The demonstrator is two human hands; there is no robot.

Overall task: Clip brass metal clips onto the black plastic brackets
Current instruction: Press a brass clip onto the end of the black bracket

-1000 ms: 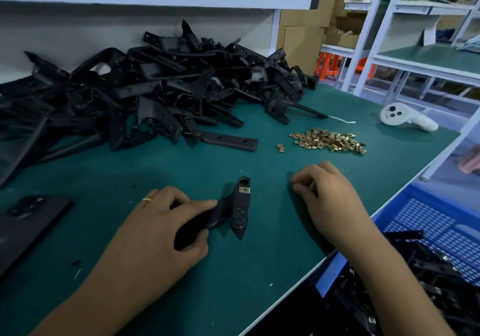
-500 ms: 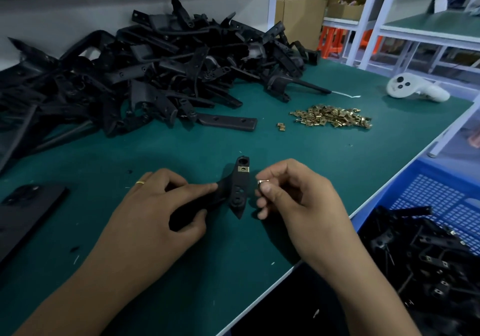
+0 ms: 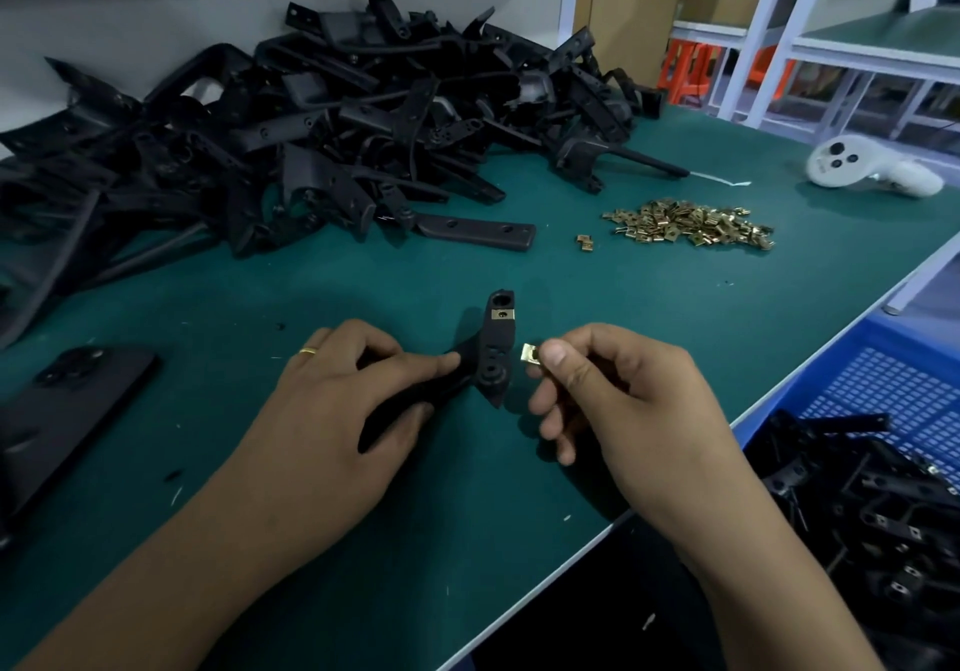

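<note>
At frame centre, the left hand point(image 3: 332, 410) pins the bracket point(image 3: 491, 353) steady while the right hand point(image 3: 618, 395) pinches a clip point(image 3: 530, 353) beside it, apparently ready to push on.

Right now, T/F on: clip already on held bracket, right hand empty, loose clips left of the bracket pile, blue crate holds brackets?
1. The held bracket already carries one clip. True.
2. The right hand is empty. False: it pinches a brass clip.
3. The loose clip pile lies left of the bracket heap. False: it lies right of it.
4. The blue crate holds brackets. True.
</note>
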